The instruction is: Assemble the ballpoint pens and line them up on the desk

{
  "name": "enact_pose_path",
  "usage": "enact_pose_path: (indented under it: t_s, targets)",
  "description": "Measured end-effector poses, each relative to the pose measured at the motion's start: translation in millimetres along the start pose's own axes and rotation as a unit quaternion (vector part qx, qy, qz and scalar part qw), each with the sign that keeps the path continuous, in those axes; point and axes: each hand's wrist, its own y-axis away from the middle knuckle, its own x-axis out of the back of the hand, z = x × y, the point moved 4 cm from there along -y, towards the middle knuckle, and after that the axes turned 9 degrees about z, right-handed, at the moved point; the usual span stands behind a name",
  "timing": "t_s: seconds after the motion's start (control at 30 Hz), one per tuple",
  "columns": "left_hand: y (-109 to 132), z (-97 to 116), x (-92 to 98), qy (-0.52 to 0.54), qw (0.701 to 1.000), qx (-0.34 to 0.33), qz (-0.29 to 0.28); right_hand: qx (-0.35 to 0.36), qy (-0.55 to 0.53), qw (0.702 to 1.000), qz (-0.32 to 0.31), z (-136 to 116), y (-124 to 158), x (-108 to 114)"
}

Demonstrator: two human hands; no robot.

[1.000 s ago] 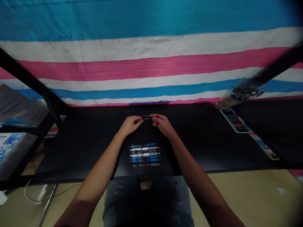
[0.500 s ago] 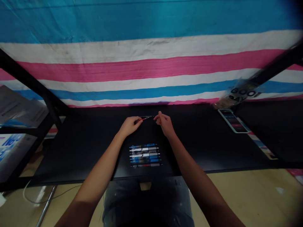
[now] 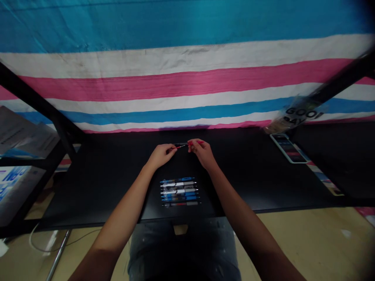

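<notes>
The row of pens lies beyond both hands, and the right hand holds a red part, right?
No: the head view shows the row of pens on the near side of the left hand and the right hand. The right hand does hold a red part.

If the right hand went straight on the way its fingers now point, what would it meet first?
Probably the tip of the slim red piece that the left hand holds, just beyond the right hand; a dark pen-like thing lies close by, so depth leaves the order uncertain.
</notes>
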Motion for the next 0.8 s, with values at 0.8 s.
enact_pose_path:
  t_s: [0.8]
  targets:
    - [0.7,0.4,-1.6,0.002,1.0,-0.008,-0.007,-0.024,0.008,0.999,-0.031,7.6,-0.6,-3.0]
